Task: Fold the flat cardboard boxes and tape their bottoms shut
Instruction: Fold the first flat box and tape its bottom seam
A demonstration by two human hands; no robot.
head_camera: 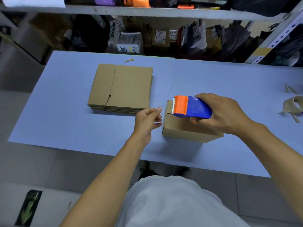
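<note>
A folded cardboard box (183, 131) stands on the blue table (65, 112), its flaps facing up. My right hand (224, 113) grips a blue and orange tape dispenser (191, 106) that sits on top of the box, its toothed orange end pointing left. My left hand (148, 119) hovers just left of the box with fingers curled; thumb and forefinger pinch together, perhaps on a clear tape end that I cannot make out. A stack of flat cardboard boxes (122, 88) lies further left and back.
A used tape core (293, 106) and small cardboard scraps (289, 89) lie at the table's right edge. Another scrap (129, 60) rests near the back edge. Cluttered shelves (164, 38) stand behind the table. The table's front edge is near my body.
</note>
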